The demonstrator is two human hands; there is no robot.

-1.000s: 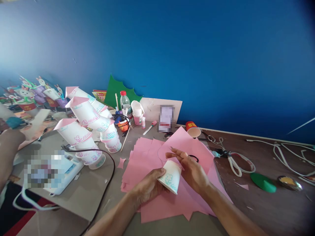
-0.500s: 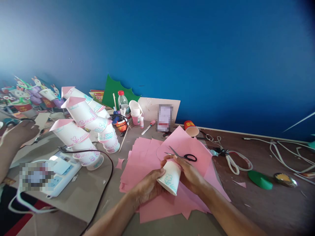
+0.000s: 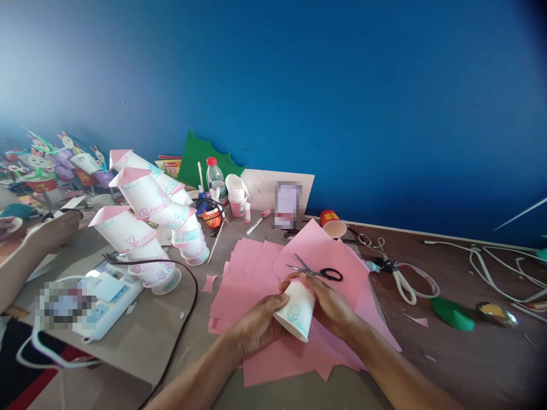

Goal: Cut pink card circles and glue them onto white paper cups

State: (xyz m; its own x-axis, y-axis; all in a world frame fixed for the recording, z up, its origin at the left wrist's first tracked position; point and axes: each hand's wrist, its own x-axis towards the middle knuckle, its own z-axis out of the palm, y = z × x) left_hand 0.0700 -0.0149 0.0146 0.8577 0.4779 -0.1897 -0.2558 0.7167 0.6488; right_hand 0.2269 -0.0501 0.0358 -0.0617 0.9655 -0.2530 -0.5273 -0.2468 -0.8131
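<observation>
Head view, lower centre: my left hand (image 3: 260,323) and right hand (image 3: 330,303) are grasping a white paper cup (image 3: 296,310), probably feeling light and crushable, suiting a gentle grip around its sides.

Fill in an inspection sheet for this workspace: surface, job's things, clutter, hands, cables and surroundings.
Surface: grey tabletop, with a dark brown tabletop on the right.
Job's things: white paper cup with a green drawing; pink sheets spread beneath the hands; scissors lying on them, blades apart.
Clutter: leaning cup stacks with pink tops; pink scrap; red cup on its side.
Left hand: gripping the white paper cup.
Right hand: holding its pink end.
Cables: black cable curving across the grey tabletop; bundled white cord.
Surroundings: blue wall; another person's hand at far left.
</observation>
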